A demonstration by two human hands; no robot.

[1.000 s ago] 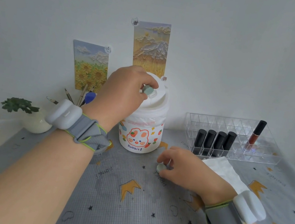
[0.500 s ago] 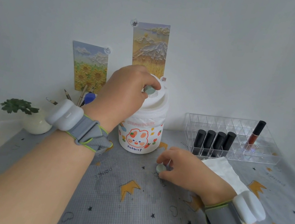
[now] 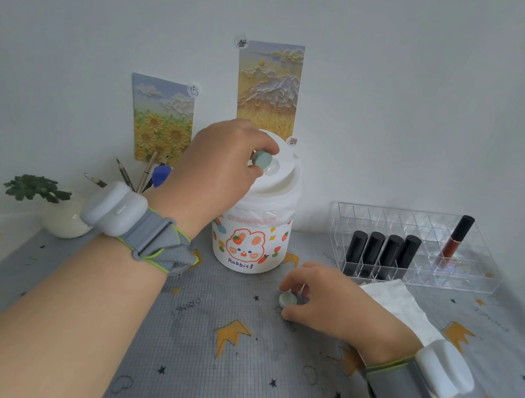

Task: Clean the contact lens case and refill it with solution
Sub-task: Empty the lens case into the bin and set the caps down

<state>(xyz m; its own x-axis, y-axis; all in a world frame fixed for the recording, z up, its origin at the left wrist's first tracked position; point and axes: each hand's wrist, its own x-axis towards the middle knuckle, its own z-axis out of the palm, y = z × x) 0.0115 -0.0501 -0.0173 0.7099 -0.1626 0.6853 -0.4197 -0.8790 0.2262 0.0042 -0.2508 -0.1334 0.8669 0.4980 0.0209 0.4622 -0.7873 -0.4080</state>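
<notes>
The lens case [image 3: 265, 163], one side covered in pale green and the other clear and uncovered, is raised at far centre. The loose green cap [image 3: 286, 299] sits nearer, to the right.

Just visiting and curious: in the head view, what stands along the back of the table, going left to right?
A potted plant → rabbit tub → four black tubes → red lip gloss, the last two inside the clear organizer.

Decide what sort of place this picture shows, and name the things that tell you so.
Probably a home dressing table: a clear organiser holds lipsticks, art cards are stuck on the wall, and a rabbit-print bin stands on a patterned cloth.
</notes>
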